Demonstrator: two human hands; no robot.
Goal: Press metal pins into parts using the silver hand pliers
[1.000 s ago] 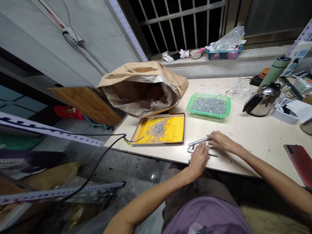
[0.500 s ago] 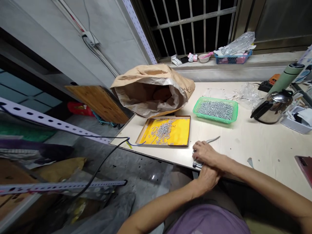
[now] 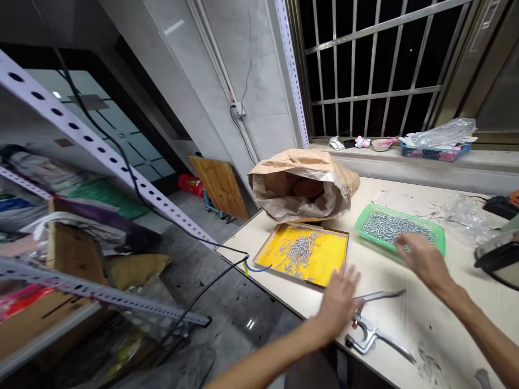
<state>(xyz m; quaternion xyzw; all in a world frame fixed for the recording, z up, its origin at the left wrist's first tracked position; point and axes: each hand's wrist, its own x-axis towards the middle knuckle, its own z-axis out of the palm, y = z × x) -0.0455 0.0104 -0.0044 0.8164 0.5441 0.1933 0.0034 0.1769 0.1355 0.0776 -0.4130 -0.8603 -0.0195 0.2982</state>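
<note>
My left hand (image 3: pixel 338 300) hovers at the table's front edge with fingers spread and nothing in them, between the yellow-lined tray (image 3: pixel 326 251) and a silver plier-like tool. That tool (image 3: pixel 367 335) lies on the table, its C-shaped jaw towards the front edge and its two handles apart. Over the near rim of a green plastic basket (image 3: pixel 368 240) is my right hand (image 3: pixel 425 265), its fingers smeared by motion. Many small silver metal pins (image 3: pixel 389 224) fill the basket. More loose silver pins (image 3: pixel 300 251) lie heaped on the tray's yellow lining.
A large open paper sack (image 3: pixel 344 167) lies behind the tray. At the right are crumpled clear plastic (image 3: pixel 466 219) and a metal kettle (image 3: pixel 500 259). Black cable (image 3: pixel 214 283) hangs beside the table's left corner. A perforated metal rail (image 3: pixel 121 162) crosses the left side.
My hands were together over the tool at the table edge; now they are apart and the tool lies released. My right hand has moved to the basket. The view has swung left and upward.
</note>
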